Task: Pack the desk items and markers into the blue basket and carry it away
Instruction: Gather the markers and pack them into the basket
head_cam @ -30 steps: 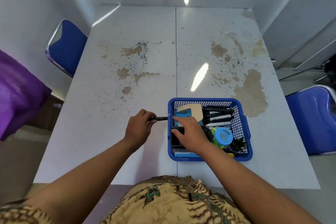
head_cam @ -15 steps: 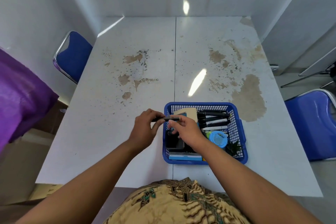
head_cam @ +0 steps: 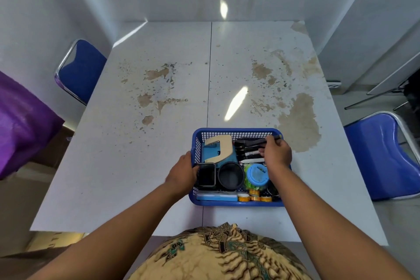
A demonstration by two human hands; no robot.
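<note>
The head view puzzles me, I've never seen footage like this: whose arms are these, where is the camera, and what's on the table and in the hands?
No machine here: a person wears a wide-angle camera on the head, looking down at their own bare arms. On the stained white table stands a blue plastic mesh basket, packed with black markers, a black round cup, a light blue round lid and other small items. The right hand holds a dark marker over the basket's far right corner. The left hand rests on the basket's left side.
</note>
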